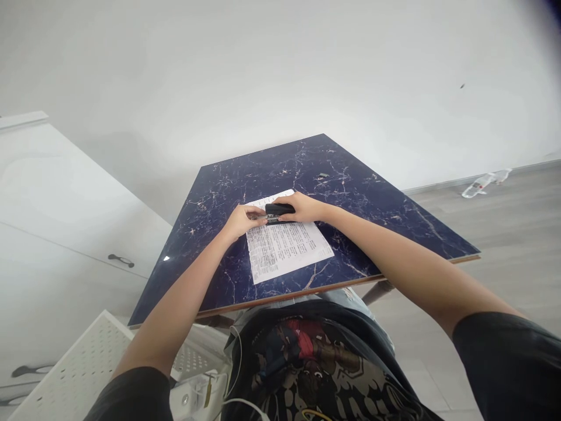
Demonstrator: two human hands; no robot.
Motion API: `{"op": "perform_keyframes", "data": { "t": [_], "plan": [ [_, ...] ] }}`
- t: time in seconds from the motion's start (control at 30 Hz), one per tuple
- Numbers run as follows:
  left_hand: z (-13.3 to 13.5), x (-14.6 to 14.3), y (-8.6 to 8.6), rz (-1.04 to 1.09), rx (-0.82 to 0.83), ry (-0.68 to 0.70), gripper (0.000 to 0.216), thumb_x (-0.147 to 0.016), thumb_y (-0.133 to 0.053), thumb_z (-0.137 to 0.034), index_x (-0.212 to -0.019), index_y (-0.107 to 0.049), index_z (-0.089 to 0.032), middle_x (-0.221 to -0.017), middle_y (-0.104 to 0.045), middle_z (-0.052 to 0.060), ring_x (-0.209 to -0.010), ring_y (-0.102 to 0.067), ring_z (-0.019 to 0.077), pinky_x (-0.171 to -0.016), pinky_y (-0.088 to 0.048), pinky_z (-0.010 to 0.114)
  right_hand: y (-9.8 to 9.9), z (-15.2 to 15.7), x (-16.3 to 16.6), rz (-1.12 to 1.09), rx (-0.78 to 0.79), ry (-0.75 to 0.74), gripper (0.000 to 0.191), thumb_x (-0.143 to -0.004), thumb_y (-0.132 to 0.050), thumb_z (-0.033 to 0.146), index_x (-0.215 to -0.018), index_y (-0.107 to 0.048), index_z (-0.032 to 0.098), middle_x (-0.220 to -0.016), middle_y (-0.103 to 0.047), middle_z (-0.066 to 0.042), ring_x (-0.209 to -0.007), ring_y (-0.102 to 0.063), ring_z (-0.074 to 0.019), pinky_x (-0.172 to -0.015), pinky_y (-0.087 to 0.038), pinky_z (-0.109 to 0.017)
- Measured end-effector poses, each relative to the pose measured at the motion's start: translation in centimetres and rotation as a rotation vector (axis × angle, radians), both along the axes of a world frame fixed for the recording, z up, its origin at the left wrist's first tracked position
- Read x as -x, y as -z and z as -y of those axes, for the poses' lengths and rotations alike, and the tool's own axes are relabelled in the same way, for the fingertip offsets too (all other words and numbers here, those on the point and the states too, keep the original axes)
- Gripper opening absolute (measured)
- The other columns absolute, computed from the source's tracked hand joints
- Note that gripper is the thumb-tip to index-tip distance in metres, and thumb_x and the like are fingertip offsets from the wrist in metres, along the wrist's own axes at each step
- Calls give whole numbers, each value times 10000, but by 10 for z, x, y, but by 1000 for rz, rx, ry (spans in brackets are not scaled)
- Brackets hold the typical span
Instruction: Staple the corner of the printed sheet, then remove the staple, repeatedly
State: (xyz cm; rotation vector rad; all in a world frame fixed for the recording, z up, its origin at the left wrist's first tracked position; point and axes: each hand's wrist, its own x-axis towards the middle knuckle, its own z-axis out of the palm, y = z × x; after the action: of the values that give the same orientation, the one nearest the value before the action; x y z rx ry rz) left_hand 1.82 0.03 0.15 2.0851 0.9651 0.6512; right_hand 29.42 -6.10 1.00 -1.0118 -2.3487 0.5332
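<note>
Looking down, head view: takes in a dark blue marbled table (245,181), veined in white, with a thin brown edge along the near side.
Stapler (280,208): sits above the middle of the table, over the far half of the paper (293,251); shows a black top, with a metal strip visible beneath. Cannot tell whether resting on the sheet.
Right hand (302,207): lies over the middle of the table; grips the right end of the stapler, fingers bent over the black top, thumb low on the side toward the table's near edge.
Left hand (239,222): lies over the table, just left of its middle; curls thumb and fingers at the left end of the stapler. Cannot tell whether pinching or only touching.
Paper: lies near the middle of the table, askew to its near edge; carries dense printed text; passes partly under both hands.
Black T-shirt (315,362): hangs before the table's near edge, printed in red and grey, with light blue jeans (350,297) showing between.
White cabinet (56,193): stands left of the table; bears dark handles (118,258).
Perforated white panel (83,356): stands off the table's near left corner.
White cable (241,348): loops down from the table's near side.
Clear plastic item (477,186): lies right of the table on grey floor (504,225); too small to name.
White wall (263,70): rises beyond the table's far edge.
</note>
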Motion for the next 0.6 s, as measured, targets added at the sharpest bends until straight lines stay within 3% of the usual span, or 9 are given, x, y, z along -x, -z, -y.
{"op": "perform_keyframes", "data": {
  "t": [0.2, 0.37, 0.5, 0.6],
  "plan": [
    [2, 1, -5, -4, 20, 28, 355, -735, -924, -441, -995, -861, -208, -1020, -833, 131, -979, -782, 318, -929, -612, 479, -1, 1, 0, 1, 4, 3, 380, -985, -698, 389, -1294, -680, 170, -1044, -762, -78, -784, -634, -176, -705, -427, -319],
    [4, 13, -25, -17, 72, 118, 400, -794, -907, -423, -1138, -851, -227, -1139, -832, 129, -1076, -789, 309, -1034, -608, 501, -3, 3, 2, -4, 4, 27, 352, -977, -697, 401, -1238, -714, 165, -1012, -772, -73, -779, -647, -182, -705, -443, -324],
    [6, 26, -37, -18, 138, 216, 421, -795, -913, -415, -1176, -849, -245, -1205, -823, 124, -1156, -781, 310, -1070, -611, 495, -7, 6, -3, -112, -2, 31, 381, -948, -731, 424, -1224, -761, 163, -1104, -802, -103, -884, -714, -223, -772, -501, -352],
    [8, 26, -34, 75, 138, 226, 469, -778, -928, -430, -1190, -839, -224, -1212, -818, 136, -1177, -773, 319, -1060, -613, 495, -11, 11, -6, -211, 28, 19, 455, -927, -763, 441, -1292, -762, 169, -1173, -807, -110, -945, -737, -240, -824, -533, -366]
  ]
}}
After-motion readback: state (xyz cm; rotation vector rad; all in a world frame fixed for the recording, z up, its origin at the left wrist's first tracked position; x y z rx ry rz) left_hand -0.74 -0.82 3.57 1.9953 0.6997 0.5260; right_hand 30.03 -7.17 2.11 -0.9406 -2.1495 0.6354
